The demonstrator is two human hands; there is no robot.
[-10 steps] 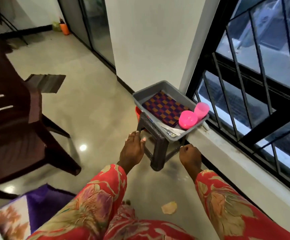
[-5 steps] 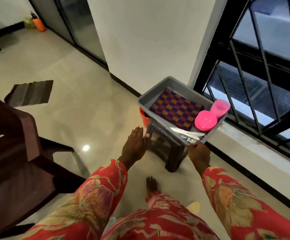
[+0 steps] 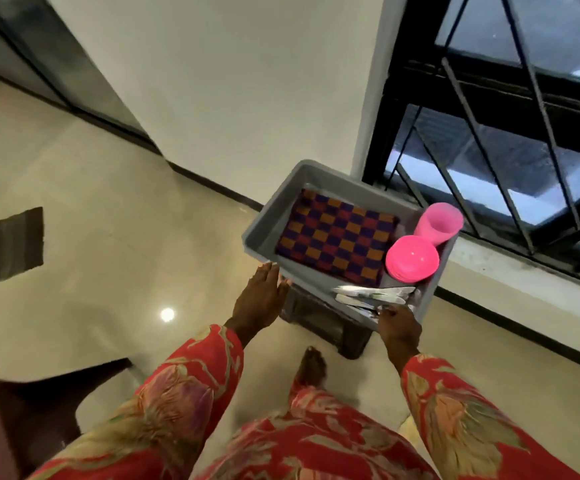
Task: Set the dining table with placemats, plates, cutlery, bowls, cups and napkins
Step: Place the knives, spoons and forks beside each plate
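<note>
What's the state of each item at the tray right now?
Grey tray: resting on dark stool.
Checkered placemat: flat in tray.
Pink cup: upright.
Pink bowls: stacked.
Cutlery: lying in tray.
Left hand: open, at tray edge.
Right hand: curled at tray rim.

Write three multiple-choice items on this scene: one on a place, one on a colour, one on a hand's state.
1. The grey plastic tub rests on:
A. a dark stool
B. the window ledge
C. a chair

2. The round plastic bowls are:
A. green
B. pink
C. white

3. The left hand is:
A. a fist
B. holding a cup
C. flat against the tub's corner

Key:
1 A, the dark stool shows beneath the tub.
2 B, bright pink like the plastic cup.
3 C, the fingers are straight.
</note>
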